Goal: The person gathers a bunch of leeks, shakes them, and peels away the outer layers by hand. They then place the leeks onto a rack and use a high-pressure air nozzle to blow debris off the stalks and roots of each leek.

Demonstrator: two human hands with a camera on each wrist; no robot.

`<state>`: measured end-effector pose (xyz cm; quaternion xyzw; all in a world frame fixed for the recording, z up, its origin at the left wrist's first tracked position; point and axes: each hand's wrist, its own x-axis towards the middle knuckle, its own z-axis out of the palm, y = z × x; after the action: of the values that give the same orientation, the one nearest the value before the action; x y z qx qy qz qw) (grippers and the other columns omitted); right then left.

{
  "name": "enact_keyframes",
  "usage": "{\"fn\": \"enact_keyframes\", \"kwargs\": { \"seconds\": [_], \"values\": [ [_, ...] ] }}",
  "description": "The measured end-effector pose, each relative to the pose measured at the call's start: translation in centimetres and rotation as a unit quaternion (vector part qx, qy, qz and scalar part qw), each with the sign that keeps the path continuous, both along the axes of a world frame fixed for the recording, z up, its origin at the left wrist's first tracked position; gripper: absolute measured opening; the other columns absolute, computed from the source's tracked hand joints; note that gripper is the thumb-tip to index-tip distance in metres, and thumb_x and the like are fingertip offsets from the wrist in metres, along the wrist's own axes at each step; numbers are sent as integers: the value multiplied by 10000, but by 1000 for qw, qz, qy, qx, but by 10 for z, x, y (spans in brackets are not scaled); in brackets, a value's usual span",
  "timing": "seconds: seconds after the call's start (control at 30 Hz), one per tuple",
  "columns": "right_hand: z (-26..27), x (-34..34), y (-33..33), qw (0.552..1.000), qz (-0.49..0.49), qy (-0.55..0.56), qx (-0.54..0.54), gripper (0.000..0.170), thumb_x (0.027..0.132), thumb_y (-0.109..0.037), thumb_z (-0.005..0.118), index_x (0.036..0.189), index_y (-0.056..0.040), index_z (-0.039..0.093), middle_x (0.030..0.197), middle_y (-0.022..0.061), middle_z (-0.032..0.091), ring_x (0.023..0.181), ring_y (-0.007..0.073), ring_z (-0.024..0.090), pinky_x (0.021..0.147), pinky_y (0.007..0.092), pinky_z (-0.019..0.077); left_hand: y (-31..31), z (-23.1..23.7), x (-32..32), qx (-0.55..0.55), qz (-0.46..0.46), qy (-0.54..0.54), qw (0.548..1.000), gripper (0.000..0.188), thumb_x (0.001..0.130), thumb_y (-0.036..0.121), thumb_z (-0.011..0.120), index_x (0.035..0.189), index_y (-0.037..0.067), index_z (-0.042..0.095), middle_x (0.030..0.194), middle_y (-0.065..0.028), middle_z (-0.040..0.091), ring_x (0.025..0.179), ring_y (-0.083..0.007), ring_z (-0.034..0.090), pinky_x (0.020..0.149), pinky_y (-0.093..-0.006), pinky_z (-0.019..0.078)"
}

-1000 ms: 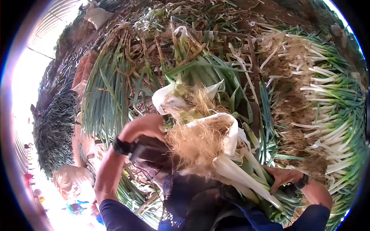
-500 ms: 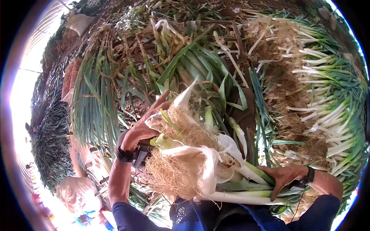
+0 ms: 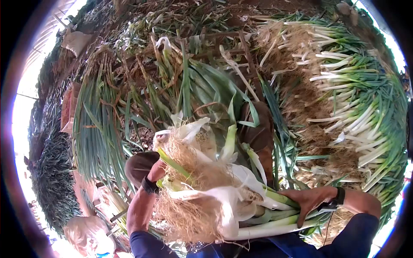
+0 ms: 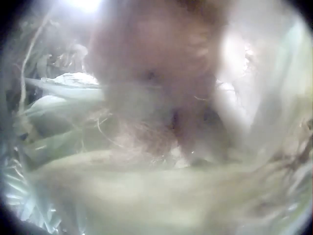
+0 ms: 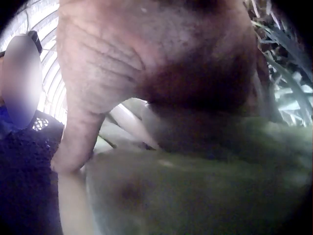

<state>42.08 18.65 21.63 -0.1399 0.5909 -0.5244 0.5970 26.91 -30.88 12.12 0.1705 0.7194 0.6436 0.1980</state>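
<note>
A bundle of thick leeks point(image 3: 254, 232) lies across the lap, its shaggy brown roots point(image 3: 185, 210) toward the left and its green parts toward the right. My right hand point(image 3: 307, 201) grips the stalks, thumb on the near side; in the right wrist view the hand point(image 5: 156, 54) arches over the pale and green stems point(image 5: 195, 181). On the root side, my left hand point(image 3: 158, 170) is mostly hidden behind roots and loose white skins point(image 3: 189, 129). The left wrist view is blurred, with the hand point(image 4: 156, 58) above roots point(image 4: 142, 142); its fingers are unclear.
A long row of leeks point(image 3: 365, 124) lies along the right, roots inward. Long green leaves point(image 3: 94, 124) hang at the left, near a reddish crate point(image 3: 69, 107). Ahead are more leaves point(image 3: 211, 86) and scattered trimmings. A pale sack point(image 3: 88, 234) sits at the lower left.
The bundle has turned from slanting to nearly level across the lap. My left hand has moved from beside the roots to behind them. My right hand keeps its grip on the stalks.
</note>
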Motion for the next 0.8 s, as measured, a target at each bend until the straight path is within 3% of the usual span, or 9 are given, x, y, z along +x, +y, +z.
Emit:
{"fn": "enact_keyframes", "kwargs": {
  "seconds": [0.27, 0.33, 0.37, 0.47, 0.53, 0.6, 0.63, 0.67, 0.8],
  "values": [
    [-5, -4, -4, 991, 39, 127, 26, 1277, 556, -362, 994, 1543, 2, 271, 1392, 208, 480, 1340, 335, 451, 1160, 393, 351, 9, 65, -70, 134, 40, -39, 989, 750, 805, 374, 787, 1485, 233, 505, 1573, -116, 444, 1443, -318, 417, 1160, -489, 380],
    [-11, -5, -5, 992, 29, 118, 15, 1268, 557, -363, 993, 1538, 1, 277, 1385, 205, 484, 1329, 332, 459, 1157, 394, 355, -44, 25, -147, -448, 27, 453, 771, 401, 875, 229, 707, 1272, 178, 668, 1208, -83, 704, 1145, -258, 645, 968, -435, 494],
    [-13, -7, -5, 994, 21, 110, 6, 1259, 559, -363, 992, 1534, 1, 283, 1377, 202, 488, 1318, 328, 467, 1154, 396, 359, -22, 67, -141, -484, 44, 519, 703, 242, 928, 77, 606, 1140, 120, 715, 1007, -91, 749, 971, -276, 704, 898, -408, 535],
    [-16, -14, -8, 996, 18, 91, -4, 1243, 560, -365, 990, 1525, 1, 297, 1378, 201, 489, 1313, 324, 468, 1143, 398, 367, -20, 89, -150, -495, 51, 502, 707, 157, 945, 162, 633, 1069, 115, 716, 854, -60, 690, 898, -228, 667, 850, -397, 498],
    [-18, -14, -7, 997, 18, 72, 2, 1232, 562, -365, 989, 1520, 3, 307, 1369, 199, 493, 1306, 326, 470, 1136, 399, 370, -16, 96, -130, -133, 173, 411, 885, 205, 1035, 201, 550, 1109, 72, 691, 934, -72, 681, 868, -205, 655, 903, -390, 508],
    [-18, -14, -4, 999, 14, 45, 10, 1221, 564, -364, 989, 1515, 6, 317, 1360, 198, 497, 1299, 328, 472, 1128, 400, 373, -217, 46, -217, -155, 256, 136, 945, 365, 1032, 282, 584, 1262, 4, 637, 1031, -106, 729, 901, -166, 687, 824, -339, 567],
    [-17, -14, -2, 997, 42, 67, 7, 1207, 570, -365, 986, 1508, 13, 327, 1358, 202, 499, 1288, 335, 482, 1119, 403, 381, -182, 99, -213, -344, 191, 478, 785, 530, 980, 299, 659, 1395, 2, 513, 1294, -171, 609, 1033, -223, 677, 885, -392, 580],
    [-18, -15, -1, 993, 70, 91, 4, 1194, 576, -366, 983, 1502, 19, 336, 1356, 206, 502, 1277, 343, 492, 1110, 405, 390, -298, 95, -233, -663, 341, 384, 544, 488, 909, 173, 738, 1332, 0, 568, 1223, -131, 656, 937, -206, 706, 818, -382, 606],
    [-36, -31, -7, 993, 101, 62, -26, 1212, 574, -407, 976, 1500, 40, 335, 1372, 233, 494, 1280, 365, 494, 1104, 421, 400, -268, 146, -200, -460, 407, 256, 746, 510, 873, 139, 767, 1322, -2, 571, 1196, -126, 670, 955, -205, 706, 836, -380, 607]
  ]
}}
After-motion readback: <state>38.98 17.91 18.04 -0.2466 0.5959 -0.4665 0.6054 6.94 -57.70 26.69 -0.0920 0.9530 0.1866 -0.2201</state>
